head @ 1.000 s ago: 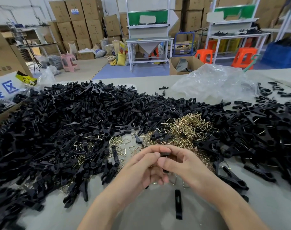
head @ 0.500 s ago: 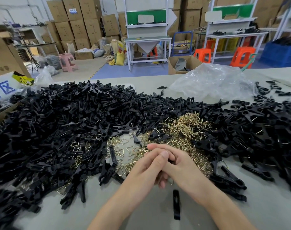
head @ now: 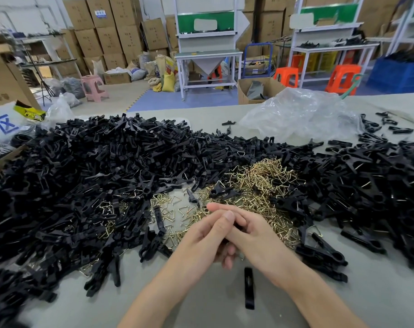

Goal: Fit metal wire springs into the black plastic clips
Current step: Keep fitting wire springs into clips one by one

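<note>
My left hand (head: 207, 235) and my right hand (head: 258, 235) are pressed together over the table's near middle, fingers curled round a small black plastic clip (head: 237, 225) that shows only as a dark sliver between them. Whether a spring is in that clip is hidden. Just beyond my fingers lies a heap of brass-coloured wire springs (head: 255, 183). A big pile of black clip parts (head: 87, 185) spreads over the left. One black clip half (head: 249, 288) lies flat on the table below my hands.
Another pile of black clips (head: 378, 185) covers the right side. A crumpled clear plastic bag (head: 300, 114) lies at the back right of the grey table (head: 343, 301). A cardboard box (head: 2, 91) stands at the far left edge. Benches, stools and stacked cartons fill the room behind.
My hands have closed tighter together and shifted slightly forward over the springs. The clip between them is more covered now. The piles have not moved.
</note>
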The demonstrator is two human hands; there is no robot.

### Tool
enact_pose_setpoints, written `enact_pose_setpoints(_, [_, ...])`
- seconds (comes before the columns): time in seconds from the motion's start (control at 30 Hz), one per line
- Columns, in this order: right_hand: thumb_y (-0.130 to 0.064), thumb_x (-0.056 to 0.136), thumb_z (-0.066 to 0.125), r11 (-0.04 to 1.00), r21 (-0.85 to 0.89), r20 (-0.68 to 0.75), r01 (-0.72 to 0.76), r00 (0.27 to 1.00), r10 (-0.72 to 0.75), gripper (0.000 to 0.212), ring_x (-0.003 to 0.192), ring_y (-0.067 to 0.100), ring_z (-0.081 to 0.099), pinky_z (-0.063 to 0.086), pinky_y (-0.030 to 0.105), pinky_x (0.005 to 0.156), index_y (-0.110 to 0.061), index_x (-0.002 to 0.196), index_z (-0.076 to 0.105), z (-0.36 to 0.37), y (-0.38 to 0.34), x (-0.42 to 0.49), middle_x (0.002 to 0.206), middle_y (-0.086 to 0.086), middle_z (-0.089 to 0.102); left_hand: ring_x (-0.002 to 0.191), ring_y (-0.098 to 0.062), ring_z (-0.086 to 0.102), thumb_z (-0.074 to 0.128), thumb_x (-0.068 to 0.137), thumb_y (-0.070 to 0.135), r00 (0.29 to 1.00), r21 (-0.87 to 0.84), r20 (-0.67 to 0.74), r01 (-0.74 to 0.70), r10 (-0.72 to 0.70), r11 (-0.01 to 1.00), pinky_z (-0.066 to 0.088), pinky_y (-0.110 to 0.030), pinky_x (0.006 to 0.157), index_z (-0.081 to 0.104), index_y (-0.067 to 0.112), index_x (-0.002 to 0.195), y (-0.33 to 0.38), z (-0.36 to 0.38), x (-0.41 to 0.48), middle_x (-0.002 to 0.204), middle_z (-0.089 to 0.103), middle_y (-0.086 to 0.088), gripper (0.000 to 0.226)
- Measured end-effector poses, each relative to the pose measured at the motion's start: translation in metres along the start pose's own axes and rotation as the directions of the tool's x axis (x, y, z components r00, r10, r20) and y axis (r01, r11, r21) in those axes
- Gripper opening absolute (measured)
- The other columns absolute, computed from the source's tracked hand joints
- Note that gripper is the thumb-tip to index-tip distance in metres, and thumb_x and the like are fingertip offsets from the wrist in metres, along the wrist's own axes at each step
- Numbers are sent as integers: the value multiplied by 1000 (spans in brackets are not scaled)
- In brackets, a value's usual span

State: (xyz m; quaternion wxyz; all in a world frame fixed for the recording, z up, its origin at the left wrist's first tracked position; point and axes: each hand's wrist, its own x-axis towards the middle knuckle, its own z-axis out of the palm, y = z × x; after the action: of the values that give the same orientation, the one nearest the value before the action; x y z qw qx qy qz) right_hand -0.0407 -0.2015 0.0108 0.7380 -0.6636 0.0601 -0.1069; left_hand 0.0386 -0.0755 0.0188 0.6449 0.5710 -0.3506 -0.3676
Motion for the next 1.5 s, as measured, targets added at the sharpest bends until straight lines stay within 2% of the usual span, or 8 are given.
enact_pose_setpoints(0.47, [-30,104,56,975,-138,72,173,984,-164,15,72,24,73,56,29,78,-27,102,70,0,-3,2,76,5,71,49,-20,52,46,94,55,972,58,-224,-60,72,997,42,-27,47,72,30,99,9,-10,-1,61,57,-5,36])
enact_pose_setpoints(0.63, [-41,101,56,942,-305,-88,141,981,-175,18,88,16,75,59,27,79,-31,109,69,-6,-4,0,100,-3,77,54,-13,58,39,93,57,882,426,-379,-103,281,899,47,-25,49,64,44,113,4,-17,-6,70,67,-2,34])
enact_pose_setpoints(0.8, [-41,85,66,703,458,-548,544,796,-259,67,108,22,72,59,29,87,-4,140,52,-64,-67,6,122,13,72,84,11,53,39,100,41,783,810,-383,29,490,586,38,-12,75,58,40,115,-2,-27,-6,91,59,29,24])
enact_pose_setpoints(0.93, [-42,95,60,645,533,-575,548,794,-199,58,114,25,70,59,30,89,-12,142,44,-75,-79,5,123,13,72,118,-17,51,51,97,32,723,879,-462,299,514,371,37,-40,105,61,24,130,-7,-36,-4,127,61,0,35])
enact_pose_setpoints(1.07, [-39,101,53,971,-51,-439,234,868,-233,39,98,15,73,61,31,85,-41,139,48,-27,-32,10,114,-6,75,148,-32,26,37,99,55,733,787,-617,583,286,202,12,-50,122,36,30,153,-8,-49,-6,159,32,-12,59])
enact_pose_setpoints(1.17, [-50,103,41,745,-660,-210,100,927,-311,39,96,-9,62,55,26,94,-68,134,26,-2,-1,13,132,-33,57,146,-32,30,38,98,61,733,772,-631,625,254,115,19,-47,120,44,28,148,-9,-63,-8,155,41,-10,61])
enact_pose_setpoints(1.27, [-52,106,30,351,-934,-11,70,975,-222,43,143,-10,19,9,24,123,-54,149,26,1,20,16,155,-31,27,123,-30,51,59,95,44,761,824,-563,547,323,147,39,-45,104,68,24,123,-8,-69,-9,130,62,-5,35])
enact_pose_setpoints(1.5, [-39,104,48,292,-954,-11,74,961,-278,33,136,0,32,11,15,115,-43,137,55,-2,19,18,147,-23,39,94,-15,60,53,100,34,785,891,-453,390,423,230,46,-29,68,64,28,113,-3,-59,-6,107,64,10,18])
